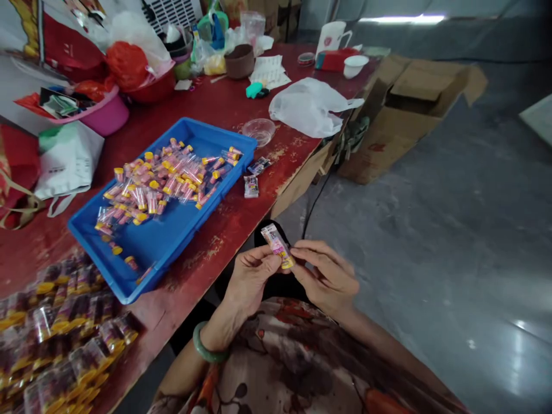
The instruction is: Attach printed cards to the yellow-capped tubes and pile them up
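Note:
My left hand [253, 275], with a green bangle at the wrist, pinches a small clear tube [277, 244] between thumb and fingers. The tube is tilted, with a printed pink and white label inside and a yellow end toward me. At its right edge my right hand [325, 273] closes its thumb and forefinger on the tube; the other fingers are bent loosely. On the table to the left, a blue tray [172, 257] holds many similar clear tubes [150, 201] with yellow caps and pink contents, lying in a loose heap.
Rows of filled yellow-capped tubes [64, 339] lie stacked at the table's near left. Two small packets [250, 187] and a clear round dish [259, 132] lie right of the tray. Farther back are a white plastic bag [308, 109] and a pink basin [106, 113]. A cardboard box [379, 141] stands beyond the table's right edge.

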### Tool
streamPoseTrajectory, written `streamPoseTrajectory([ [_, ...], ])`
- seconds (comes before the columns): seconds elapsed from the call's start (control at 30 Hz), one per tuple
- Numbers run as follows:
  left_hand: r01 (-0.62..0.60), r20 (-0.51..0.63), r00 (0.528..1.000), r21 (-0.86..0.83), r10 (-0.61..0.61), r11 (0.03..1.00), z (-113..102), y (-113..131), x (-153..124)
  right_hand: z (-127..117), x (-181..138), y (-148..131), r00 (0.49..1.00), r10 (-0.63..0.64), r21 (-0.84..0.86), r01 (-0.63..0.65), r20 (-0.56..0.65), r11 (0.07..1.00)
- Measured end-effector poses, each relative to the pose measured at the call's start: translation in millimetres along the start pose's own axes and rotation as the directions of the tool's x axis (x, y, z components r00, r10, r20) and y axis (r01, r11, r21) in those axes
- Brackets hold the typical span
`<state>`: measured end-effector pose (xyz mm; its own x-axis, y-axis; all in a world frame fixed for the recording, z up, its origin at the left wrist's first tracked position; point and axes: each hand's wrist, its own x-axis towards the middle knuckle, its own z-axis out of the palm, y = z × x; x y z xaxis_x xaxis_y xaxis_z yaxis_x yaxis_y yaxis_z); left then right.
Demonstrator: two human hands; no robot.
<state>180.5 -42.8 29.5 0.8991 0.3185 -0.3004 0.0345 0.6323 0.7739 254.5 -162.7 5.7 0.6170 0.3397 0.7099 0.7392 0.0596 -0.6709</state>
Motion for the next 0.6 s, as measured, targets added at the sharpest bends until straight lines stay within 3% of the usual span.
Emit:
streamPoseTrajectory([
  [0.2,0.001,-0.033,0.999,-0.013,-0.002,1.000,-8,0,-13,13,-6,-9,0.993,-0.095,-0.003,0.095,-0.064,0.996],
  [0.6,-0.066,-0.094,0.994,-0.103,0.056,0.992,-22,6,-31,32,-8,-16,0.994,-0.109,0.051,0.109,0.001,0.993],
])
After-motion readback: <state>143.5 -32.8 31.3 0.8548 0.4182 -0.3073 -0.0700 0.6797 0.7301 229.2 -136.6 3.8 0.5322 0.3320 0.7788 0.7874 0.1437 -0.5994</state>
